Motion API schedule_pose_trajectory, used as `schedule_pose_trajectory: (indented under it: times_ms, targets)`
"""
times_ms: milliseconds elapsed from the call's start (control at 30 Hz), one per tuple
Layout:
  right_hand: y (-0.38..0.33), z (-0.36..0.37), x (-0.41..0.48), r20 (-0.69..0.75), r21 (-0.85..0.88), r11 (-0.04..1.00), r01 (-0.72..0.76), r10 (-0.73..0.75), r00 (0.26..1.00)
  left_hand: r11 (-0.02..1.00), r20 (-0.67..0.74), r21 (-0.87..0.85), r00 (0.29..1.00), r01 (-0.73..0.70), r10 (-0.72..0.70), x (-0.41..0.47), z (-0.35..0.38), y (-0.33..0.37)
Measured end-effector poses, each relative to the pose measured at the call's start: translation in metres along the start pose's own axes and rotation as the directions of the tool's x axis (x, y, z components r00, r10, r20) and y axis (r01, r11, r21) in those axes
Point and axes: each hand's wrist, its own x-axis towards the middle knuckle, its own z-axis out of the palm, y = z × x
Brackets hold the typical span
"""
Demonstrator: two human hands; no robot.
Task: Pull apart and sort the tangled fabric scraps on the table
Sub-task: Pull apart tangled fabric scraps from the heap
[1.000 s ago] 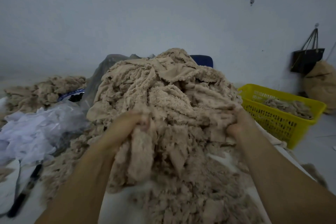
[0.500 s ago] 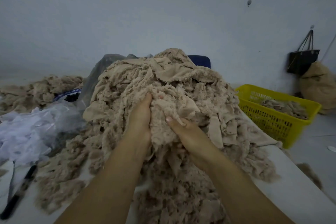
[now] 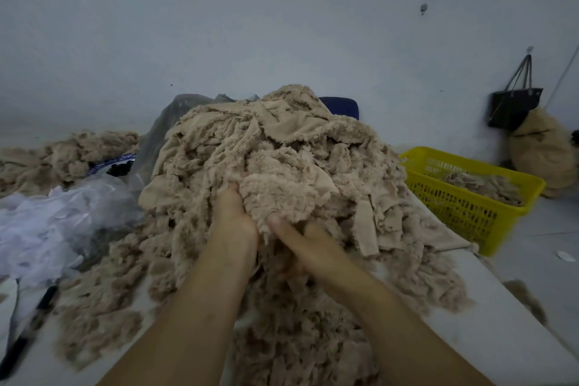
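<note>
White tabletop [image 3: 501, 338] is carrying, nearest, a left hand [image 3: 233, 219] with its grip digging into the big heap of tangled beige fabric scraps [image 3: 282, 150] beside a right hand [image 3: 300, 241] pinching the same clump, while a yellow plastic lattice basket [image 3: 463, 207] is sitting farther right.

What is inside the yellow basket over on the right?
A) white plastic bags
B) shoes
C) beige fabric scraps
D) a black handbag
C: beige fabric scraps lie heaped on the bottom of the yellow basket, seen over its near rim.
</note>
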Motion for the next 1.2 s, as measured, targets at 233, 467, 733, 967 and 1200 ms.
schedule_pose_trajectory:
  times_ms: [233,467,733,967,1200]
  targets:
    - [-0.006,-0.018,-0.005,-0.182,0.144,0.989,-0.024,0.051,0.982,0.984,0.038,-0.173,0.998,-0.042,0.049,0.008,-0.014,0.016]
    - [0.003,-0.067,-0.013,0.026,-0.472,0.881,-0.044,0.064,0.998,0.977,0.015,-0.116,0.984,-0.177,0.179,0.013,-0.02,0.04]
    - [-0.026,-0.057,-0.015,-0.021,-0.372,0.927,-0.04,0.034,0.999,0.948,0.048,0.178,0.964,-0.266,0.261,-0.008,0.004,0.007]
    - [-0.007,-0.039,-0.003,-0.286,-0.322,0.931,-0.174,0.08,0.955,0.49,0.307,0.828,0.952,-0.273,0.013,-0.016,0.015,-0.054]
    - [0.003,-0.112,-0.011,-0.577,0.523,0.843,0.128,0.24,0.78,-0.084,0.402,0.912,0.829,-0.402,0.389,0.013,0.01,-0.026]
